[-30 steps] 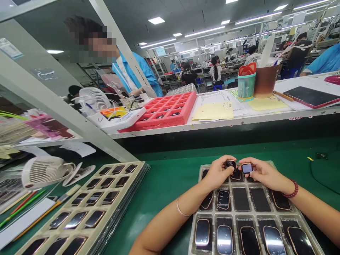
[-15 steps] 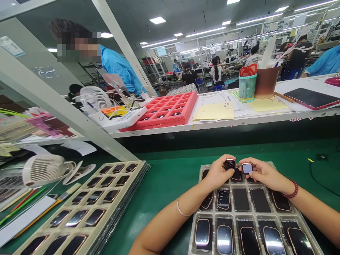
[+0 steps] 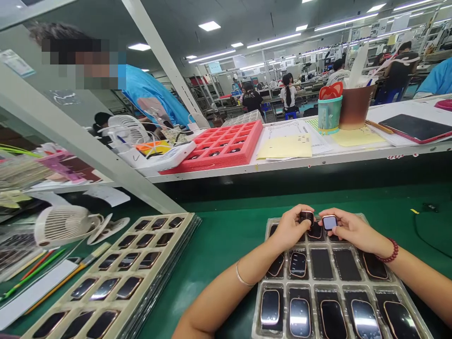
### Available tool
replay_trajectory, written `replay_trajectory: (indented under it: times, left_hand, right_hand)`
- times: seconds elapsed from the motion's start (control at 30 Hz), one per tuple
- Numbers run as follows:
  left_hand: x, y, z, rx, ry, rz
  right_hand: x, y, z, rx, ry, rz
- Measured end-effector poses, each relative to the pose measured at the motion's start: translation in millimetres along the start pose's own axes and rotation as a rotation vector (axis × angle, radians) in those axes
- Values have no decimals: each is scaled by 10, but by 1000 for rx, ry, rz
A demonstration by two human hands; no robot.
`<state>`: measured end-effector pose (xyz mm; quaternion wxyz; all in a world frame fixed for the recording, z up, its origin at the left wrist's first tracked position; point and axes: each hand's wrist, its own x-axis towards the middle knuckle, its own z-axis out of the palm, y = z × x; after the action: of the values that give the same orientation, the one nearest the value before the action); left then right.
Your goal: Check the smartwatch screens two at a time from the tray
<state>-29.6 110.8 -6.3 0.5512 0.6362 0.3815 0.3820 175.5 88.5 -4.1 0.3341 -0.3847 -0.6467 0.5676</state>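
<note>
My left hand (image 3: 291, 228) is closed on a smartwatch body (image 3: 306, 216) with a dark screen, thumb resting on its lower edge. In my right hand (image 3: 353, 230) is another smartwatch (image 3: 330, 223), its screen lit pale. Both are held just above the far rows of a clear plastic tray (image 3: 331, 285). Gold-rimmed watches fill many of its compartments, one showing a lit text menu (image 3: 298, 264). Two middle compartments (image 3: 322, 264) hold only dark padding. My palms and fingers partly cover the far row.
At left stands a stack of cream trays (image 3: 137, 278) with more watches, beside a white fan (image 3: 63, 225) and a brush (image 3: 95, 253). The shelf ahead bears a red foam tray (image 3: 226, 146), cups (image 3: 356, 106) and a tablet (image 3: 418, 128). A person in blue (image 3: 151, 94) leans behind the frame.
My hands keep hold of both watches in nearly the same place; the left thumb has shifted up onto the screen's edge. The person in blue has leaned further left and down.
</note>
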Motion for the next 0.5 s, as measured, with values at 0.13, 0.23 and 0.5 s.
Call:
replay_trajectory:
  times: [0.13,0.23,0.5]
  left_hand:
    - [-10,14,1,79,4,-29]
    - [-16,20,1,79,2,-29]
    - [3,19,6,-23,0,-45]
  right_hand:
    - [-1,3,0,8,-6,0]
    - [-2,-9,2,11,-4,-1]
    - [-1,9,-8,0,6,19]
